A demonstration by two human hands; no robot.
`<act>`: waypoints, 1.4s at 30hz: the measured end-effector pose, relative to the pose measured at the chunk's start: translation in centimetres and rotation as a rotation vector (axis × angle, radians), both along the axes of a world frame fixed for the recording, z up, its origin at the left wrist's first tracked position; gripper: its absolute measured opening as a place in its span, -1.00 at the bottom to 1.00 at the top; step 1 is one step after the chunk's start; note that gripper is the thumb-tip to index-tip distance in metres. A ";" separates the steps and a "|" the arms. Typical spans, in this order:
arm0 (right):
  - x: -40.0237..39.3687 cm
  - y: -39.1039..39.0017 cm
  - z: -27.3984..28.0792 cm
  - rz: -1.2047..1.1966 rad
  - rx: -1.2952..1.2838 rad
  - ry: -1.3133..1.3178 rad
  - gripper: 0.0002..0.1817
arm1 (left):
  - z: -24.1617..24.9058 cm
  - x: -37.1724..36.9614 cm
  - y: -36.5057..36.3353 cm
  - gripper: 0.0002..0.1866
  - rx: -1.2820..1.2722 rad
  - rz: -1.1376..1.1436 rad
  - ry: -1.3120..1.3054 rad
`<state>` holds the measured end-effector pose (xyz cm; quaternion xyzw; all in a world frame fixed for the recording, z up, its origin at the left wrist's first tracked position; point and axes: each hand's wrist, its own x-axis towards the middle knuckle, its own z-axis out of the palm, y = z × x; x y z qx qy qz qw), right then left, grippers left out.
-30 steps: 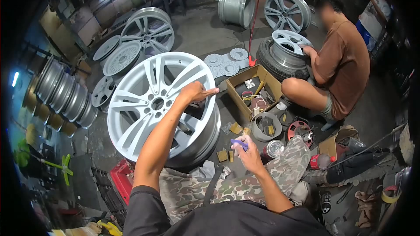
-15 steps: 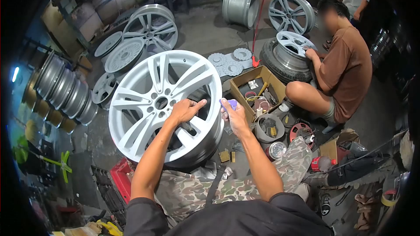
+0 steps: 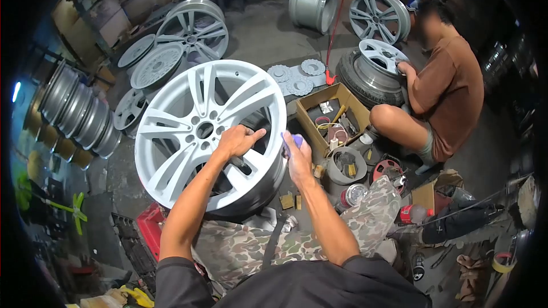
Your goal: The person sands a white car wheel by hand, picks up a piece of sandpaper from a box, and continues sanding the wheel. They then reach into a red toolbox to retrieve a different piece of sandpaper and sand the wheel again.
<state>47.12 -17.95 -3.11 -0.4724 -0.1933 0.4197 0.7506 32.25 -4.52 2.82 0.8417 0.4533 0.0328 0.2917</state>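
A large white-grey alloy wheel (image 3: 149, 128) lies tilted in front of me, its spokes facing up. My left hand (image 3: 238, 141) is on a right-hand spoke near the hub, with its fingers curled over the spoke into the gap and the thumb pointing right. At the wheel's right edge, my right hand (image 3: 299, 157) grips a thin purple piece (image 3: 293, 140), perhaps an abrasive sheet, against the outer rim. The underside of that piece and the right fingertips are partly hidden.
A person in a brown shirt (image 3: 454, 88) handles a smaller wheel (image 3: 381, 52) on a tyre. Right of my wheel stand a cardboard box (image 3: 321, 140) and a grey bowl (image 3: 334, 172). Several wheels (image 3: 74, 102) stack at left. Camouflage cloth (image 3: 234, 248) covers my lap.
My right hand has turned and brought the purple piece in against the rim's edge. The left hand stays on the spoke. The view has shifted slightly; a person behind has moved left.
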 end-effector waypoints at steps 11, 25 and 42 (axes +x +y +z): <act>1.7 -0.2 2.9 -0.038 -0.060 -0.222 -0.64 | 0.8 0.0 -0.5 -0.26 0.010 0.019 0.018; -2.9 -2.7 2.9 -0.402 -0.005 -0.851 -0.73 | -0.1 -0.1 -0.2 -0.28 0.036 0.031 -0.029; -4.1 0.0 2.0 -0.272 -0.140 -0.187 -0.40 | 0.7 0.1 -0.4 -0.33 0.025 0.041 0.026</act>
